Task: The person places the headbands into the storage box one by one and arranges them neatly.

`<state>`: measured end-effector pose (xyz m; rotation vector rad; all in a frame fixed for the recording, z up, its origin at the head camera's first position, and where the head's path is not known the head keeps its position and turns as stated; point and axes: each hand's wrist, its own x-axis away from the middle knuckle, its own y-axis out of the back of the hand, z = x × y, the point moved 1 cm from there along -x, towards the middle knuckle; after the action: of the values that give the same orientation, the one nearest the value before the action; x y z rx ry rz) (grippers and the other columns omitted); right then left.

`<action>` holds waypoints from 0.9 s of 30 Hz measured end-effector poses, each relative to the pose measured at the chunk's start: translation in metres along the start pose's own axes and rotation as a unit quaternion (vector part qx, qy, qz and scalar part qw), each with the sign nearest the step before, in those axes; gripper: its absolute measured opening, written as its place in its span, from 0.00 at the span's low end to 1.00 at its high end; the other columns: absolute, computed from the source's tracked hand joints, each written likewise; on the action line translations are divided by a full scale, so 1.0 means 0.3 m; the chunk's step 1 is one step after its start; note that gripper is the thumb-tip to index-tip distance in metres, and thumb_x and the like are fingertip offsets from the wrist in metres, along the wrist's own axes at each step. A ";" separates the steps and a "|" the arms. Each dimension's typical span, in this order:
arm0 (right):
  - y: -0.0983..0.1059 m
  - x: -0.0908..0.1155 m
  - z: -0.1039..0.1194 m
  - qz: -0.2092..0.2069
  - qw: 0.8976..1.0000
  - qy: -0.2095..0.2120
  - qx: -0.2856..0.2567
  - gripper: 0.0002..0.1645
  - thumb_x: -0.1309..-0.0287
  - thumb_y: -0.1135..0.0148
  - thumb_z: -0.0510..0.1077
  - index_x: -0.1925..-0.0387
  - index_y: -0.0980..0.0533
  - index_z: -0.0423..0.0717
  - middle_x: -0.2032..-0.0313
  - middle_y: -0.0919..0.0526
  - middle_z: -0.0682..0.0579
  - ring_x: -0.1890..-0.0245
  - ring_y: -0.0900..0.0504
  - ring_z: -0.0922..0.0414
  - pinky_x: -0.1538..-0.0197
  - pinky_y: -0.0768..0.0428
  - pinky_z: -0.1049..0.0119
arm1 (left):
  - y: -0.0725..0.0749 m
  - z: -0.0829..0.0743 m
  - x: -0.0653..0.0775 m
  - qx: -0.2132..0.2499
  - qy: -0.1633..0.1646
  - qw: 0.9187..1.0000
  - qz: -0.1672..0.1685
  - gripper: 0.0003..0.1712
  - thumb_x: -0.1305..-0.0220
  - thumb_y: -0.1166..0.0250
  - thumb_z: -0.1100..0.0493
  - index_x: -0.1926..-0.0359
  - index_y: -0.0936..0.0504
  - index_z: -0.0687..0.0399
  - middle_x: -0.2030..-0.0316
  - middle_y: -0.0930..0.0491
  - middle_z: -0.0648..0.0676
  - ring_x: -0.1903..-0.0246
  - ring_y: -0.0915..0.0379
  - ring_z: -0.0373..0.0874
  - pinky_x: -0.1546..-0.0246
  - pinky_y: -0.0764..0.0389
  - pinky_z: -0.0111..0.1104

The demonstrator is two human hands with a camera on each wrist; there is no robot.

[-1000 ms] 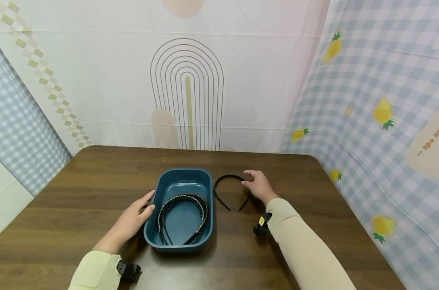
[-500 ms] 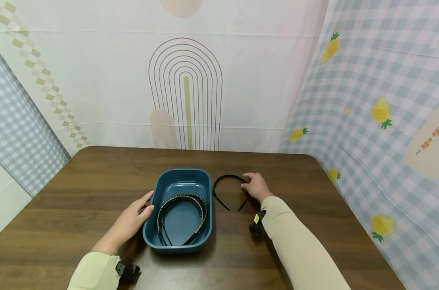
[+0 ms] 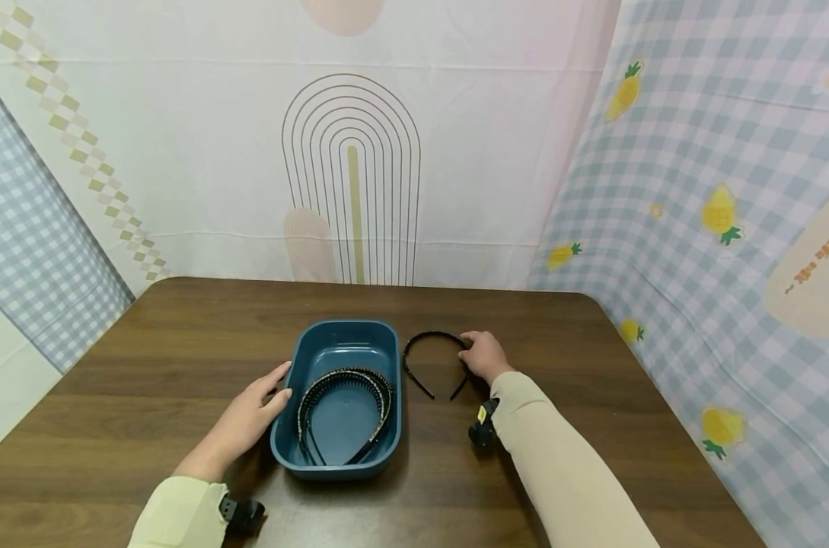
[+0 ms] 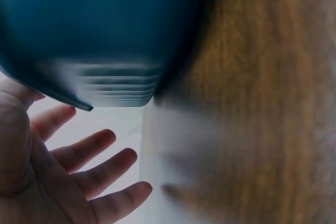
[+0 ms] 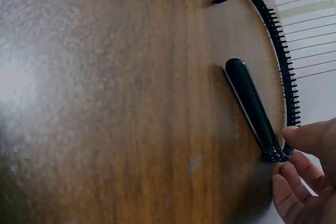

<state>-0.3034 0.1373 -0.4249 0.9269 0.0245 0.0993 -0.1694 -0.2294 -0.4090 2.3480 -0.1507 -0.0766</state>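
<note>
A black toothed headband [image 3: 417, 383] with small pale specks lies on the table, just right of a blue plastic basin [image 3: 339, 473]. My right hand [image 3: 486, 355] pinches its right side between thumb and fingers; in the right wrist view the thumb [image 5: 310, 137] presses on the band beside the teeth. Inside the basin, several similar headbands [image 3: 349, 371] with gold-flecked edges lie nested together. At the basin's left side is my left hand [image 3: 246, 415], its fingers extended and fingertips right at the rim. The left wrist view shows these fingers [image 4: 107, 170] spread below the basin wall.
The brown wooden table [image 3: 147, 396] carries the basin and headbands. Behind it hangs a white patterned cloth [image 3: 483, 167], with a blue checked cloth [image 3: 661, 266] on the right. Each wrist wears a small black camera.
My right hand's fingers have closed in on the headband's right side, and the right forearm has shifted slightly left. The left hand, basin and headbands stay in place.
</note>
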 end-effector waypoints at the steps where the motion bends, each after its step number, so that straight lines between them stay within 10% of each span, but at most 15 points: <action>1: 0.001 0.001 0.002 0.001 1.000 -0.003 0.001 0.25 0.38 0.42 0.33 0.39 0.29 0.33 0.41 0.26 0.35 0.39 0.28 0.40 0.42 0.26 0.48 | 0.000 0.000 0.000 0.001 0.000 1.000 0.000 0.33 0.26 0.50 0.54 0.26 0.45 0.61 0.33 0.41 0.72 0.37 0.38 0.68 0.39 0.36 0.60; 27: 0.004 -0.010 0.016 0.015 0.999 -0.027 0.010 0.23 0.38 0.50 0.30 0.42 0.26 0.34 0.42 0.24 0.36 0.50 0.23 0.45 0.59 0.27 0.58 | 0.000 0.000 -0.001 0.015 0.000 1.000 0.002 0.33 0.26 0.50 0.53 0.26 0.45 0.60 0.32 0.42 0.71 0.36 0.39 0.67 0.39 0.36 0.59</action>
<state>-0.3060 0.1340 -0.4212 0.9492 -0.0390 0.1007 -0.1696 -0.2294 -0.4089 2.3773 -0.1571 -0.0728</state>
